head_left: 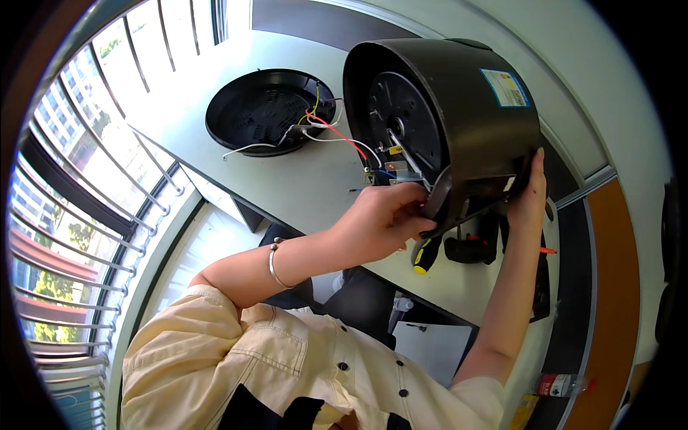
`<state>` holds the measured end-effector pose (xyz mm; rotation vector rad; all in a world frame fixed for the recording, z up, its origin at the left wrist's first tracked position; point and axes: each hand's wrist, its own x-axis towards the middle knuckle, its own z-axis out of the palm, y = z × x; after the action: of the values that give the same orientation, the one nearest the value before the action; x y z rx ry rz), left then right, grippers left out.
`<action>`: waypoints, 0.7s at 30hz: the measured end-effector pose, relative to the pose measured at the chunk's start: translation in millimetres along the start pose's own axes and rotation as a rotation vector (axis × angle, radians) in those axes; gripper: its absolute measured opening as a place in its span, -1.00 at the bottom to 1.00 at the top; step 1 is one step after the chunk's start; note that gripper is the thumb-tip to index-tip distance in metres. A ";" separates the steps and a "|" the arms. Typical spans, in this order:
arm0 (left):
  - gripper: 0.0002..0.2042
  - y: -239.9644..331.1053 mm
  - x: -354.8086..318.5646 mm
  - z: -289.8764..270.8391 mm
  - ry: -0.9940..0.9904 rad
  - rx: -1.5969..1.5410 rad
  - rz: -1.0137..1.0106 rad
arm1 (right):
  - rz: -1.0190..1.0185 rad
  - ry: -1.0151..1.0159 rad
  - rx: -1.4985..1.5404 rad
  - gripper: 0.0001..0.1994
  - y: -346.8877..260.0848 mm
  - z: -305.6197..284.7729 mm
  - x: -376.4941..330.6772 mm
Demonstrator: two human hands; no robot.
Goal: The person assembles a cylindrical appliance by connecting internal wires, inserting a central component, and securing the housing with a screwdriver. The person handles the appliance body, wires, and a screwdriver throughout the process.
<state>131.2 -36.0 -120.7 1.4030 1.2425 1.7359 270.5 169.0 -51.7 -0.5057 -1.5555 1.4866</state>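
Note:
A dark brown rice cooker body [487,118] is tilted on its side above the table, its open underside facing left. Inside show a round black metal plate [390,107], a metal bracket and several coloured wires. My right hand [529,190] grips the body at its lower right side. With bent fingers, my left hand [398,218] pinches the lower rim of the opening; its fingertips are partly hidden there. White, red and yellow-green wires [344,137] run from the body to a round black base cover [265,107], which lies on the table at the left.
Under the body lie a black-and-yellow screwdriver [426,256] and a black tool [473,247], partly covered by it. The pale table [301,186] has its front edge close to me. A plastic bottle [562,385] is at lower right. A barred window stands on the left.

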 end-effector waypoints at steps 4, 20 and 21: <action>-0.87 -1.0 -3.8 10.2 0.073 -0.099 -0.009 | -0.028 0.038 0.008 -0.44 -2.9 7.2 -4.9; -0.91 -14.6 3.2 23.1 0.141 -0.117 0.157 | -0.010 0.133 -0.103 -0.42 -3.2 6.2 3.8; -0.91 -14.3 3.0 23.2 0.152 -0.121 0.157 | -0.020 0.138 -0.116 -0.43 -4.3 7.5 5.0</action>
<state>150.9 -20.6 -132.2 1.3501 1.1088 2.0217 263.1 167.8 -45.2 -0.6441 -1.5393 1.3235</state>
